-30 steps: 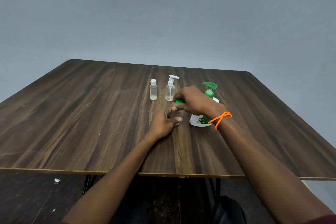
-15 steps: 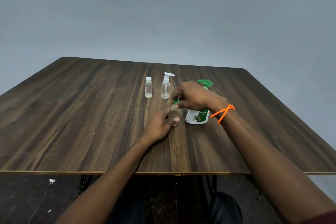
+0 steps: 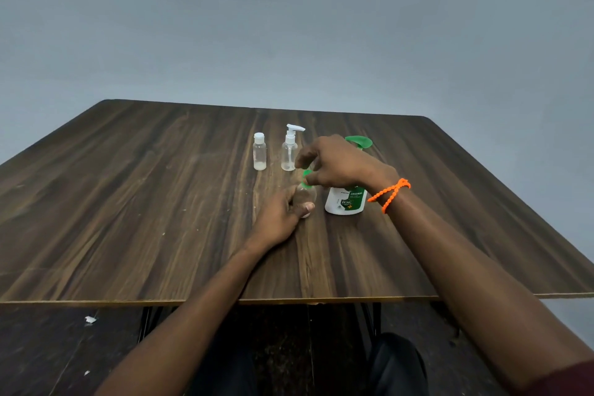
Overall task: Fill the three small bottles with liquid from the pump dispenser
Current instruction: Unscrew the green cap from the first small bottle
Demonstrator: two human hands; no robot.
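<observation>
A small round clear bottle (image 3: 305, 195) stands on the wooden table (image 3: 160, 202), gripped at its base by my left hand (image 3: 279, 219). My right hand (image 3: 337, 165), with an orange bead bracelet at the wrist, pinches the bottle's green cap (image 3: 307, 177). Right behind it stands the white pump dispenser (image 3: 345, 201) with a green pump head (image 3: 359, 141), partly hidden by my right hand. Further back stand a clear bottle with a white flip cap (image 3: 259, 152) and a clear bottle with a white pump top (image 3: 290, 148), each with a little liquid at the bottom.
The table's front edge (image 3: 289, 300) runs close to my body. Below it the dark floor shows small white scraps (image 3: 90, 319). A plain grey wall rises behind the table.
My right hand's fingers have shifted on the green cap of the round bottle. The left hand keeps its hold on the bottle. The camera tilted slightly, so everything sits a little differently in view.
</observation>
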